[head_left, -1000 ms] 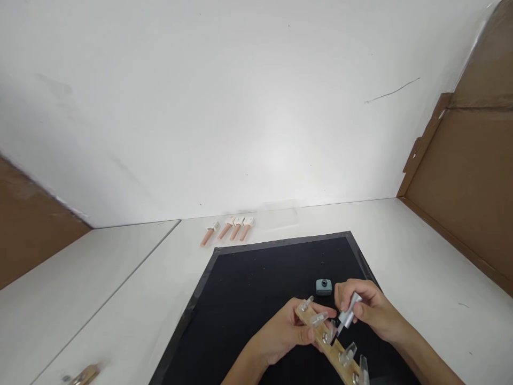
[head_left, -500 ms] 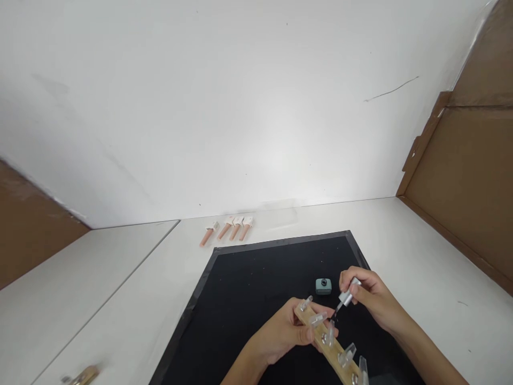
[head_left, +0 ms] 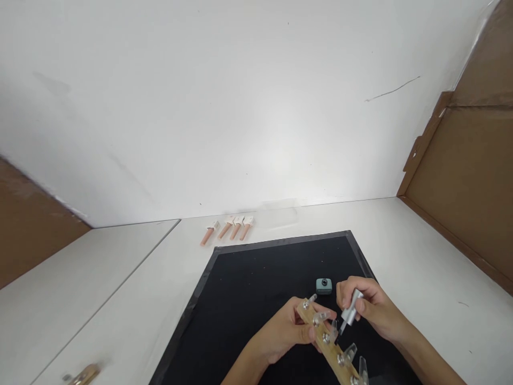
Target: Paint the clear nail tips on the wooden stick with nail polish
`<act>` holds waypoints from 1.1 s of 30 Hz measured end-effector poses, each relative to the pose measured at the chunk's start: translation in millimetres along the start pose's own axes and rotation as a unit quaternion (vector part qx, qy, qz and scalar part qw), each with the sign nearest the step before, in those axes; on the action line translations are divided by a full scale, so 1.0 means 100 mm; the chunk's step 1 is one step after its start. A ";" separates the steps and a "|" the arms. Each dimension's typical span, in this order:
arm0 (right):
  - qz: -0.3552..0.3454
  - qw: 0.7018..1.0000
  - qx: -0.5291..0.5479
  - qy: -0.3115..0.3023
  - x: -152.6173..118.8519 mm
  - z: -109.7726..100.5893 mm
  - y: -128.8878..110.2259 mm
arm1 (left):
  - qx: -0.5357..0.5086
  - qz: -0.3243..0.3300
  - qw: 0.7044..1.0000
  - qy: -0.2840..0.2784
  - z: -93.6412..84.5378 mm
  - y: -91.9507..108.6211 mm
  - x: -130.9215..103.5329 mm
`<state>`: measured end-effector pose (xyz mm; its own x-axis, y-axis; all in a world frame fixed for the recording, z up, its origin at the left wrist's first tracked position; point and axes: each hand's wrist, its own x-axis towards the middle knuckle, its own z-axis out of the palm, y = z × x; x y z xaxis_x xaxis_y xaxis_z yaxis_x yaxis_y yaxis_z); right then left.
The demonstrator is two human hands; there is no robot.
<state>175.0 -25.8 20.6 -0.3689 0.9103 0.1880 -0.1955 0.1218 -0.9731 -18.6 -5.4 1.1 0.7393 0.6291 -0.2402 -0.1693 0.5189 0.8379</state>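
My left hand (head_left: 286, 332) is closed around a wooden strip (head_left: 333, 355) that carries several clear nail tips (head_left: 349, 353) on small metal mounts. Between thumb and fingers of my right hand (head_left: 371, 305) is a nail polish brush (head_left: 351, 308) with a silver cap handle, its dark tip pointing down. The bristles are right beside the middle nail tip (head_left: 334, 329); whether they touch it I cannot tell. Just behind my hands stands a small teal bottle (head_left: 324, 286) with a dark round opening on top. The near end of the strip runs out of view.
A black mat (head_left: 256, 289) with taped edges lies under my hands on the white table (head_left: 132, 305). Several pinkish bottles with white labels (head_left: 236, 229) lie behind it near the wall. A blurred wooden piece (head_left: 84, 374) is at lower left. Brown cardboard (head_left: 465, 187) borders the right.
My right hand has moved slightly down toward the strip, and the brush is steeper and lower beside the middle nail tip. The left hand and strip have barely moved.
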 end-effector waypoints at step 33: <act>0.056 0.997 -0.030 0.036 0.04 -0.01 -0.02 | 0.018 0.003 1.000 -0.022 0.02 -0.02 0.00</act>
<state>174.4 -21.6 22.8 -0.3189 0.9451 0.0706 -0.1016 0.0399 -0.9940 -16.5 -7.3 0.7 0.7665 0.6055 -0.2141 -0.1511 0.4941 0.8562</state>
